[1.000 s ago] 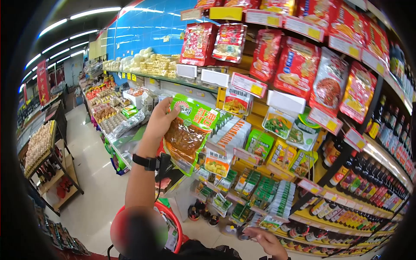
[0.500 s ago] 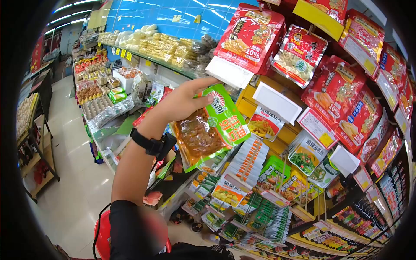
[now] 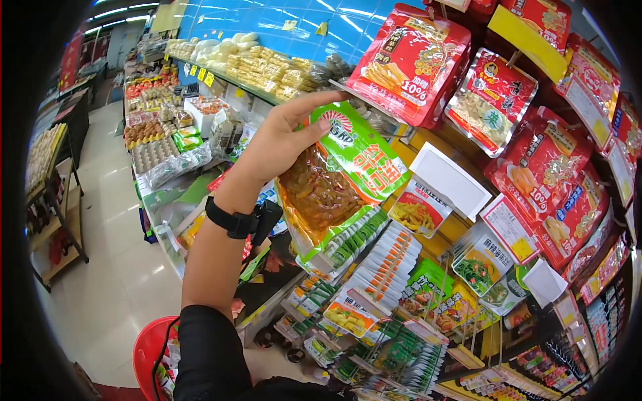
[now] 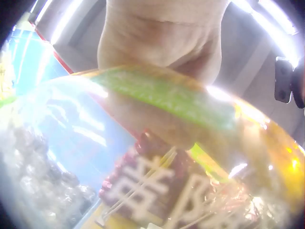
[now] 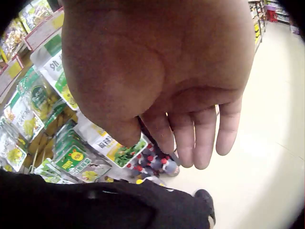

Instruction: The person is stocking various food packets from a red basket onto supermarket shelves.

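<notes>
In the head view my left hand [image 3: 284, 137] grips the top corner of a green-and-clear packet of brown pickled vegetables [image 3: 324, 190], thumb across its front. The index fingertip lies right below a large red food packet [image 3: 408, 67] on the rack. Held in front of the shelves, the pickle packet overlaps a row of hanging white sachets [image 3: 384, 260]. Up close in the left wrist view, its blurred plastic [image 4: 152, 95] covers much of the hand. My right hand [image 5: 162, 81] hangs with relaxed, nearly straight fingers in the right wrist view and holds nothing; it is outside the head view.
Metal hooks with red packets and a blank white price card [image 3: 448, 180] jut out at the right. A red basket [image 3: 144, 341] with goods stands at lower left. Behind it runs a display with egg trays [image 3: 155, 155]. Pale floor [image 3: 114, 267] forms an aisle.
My left hand has carried the pickle packet up and closer to the rack's upper red packets. The head view has shifted nearer the rack. My right hand has left the head view's lower edge.
</notes>
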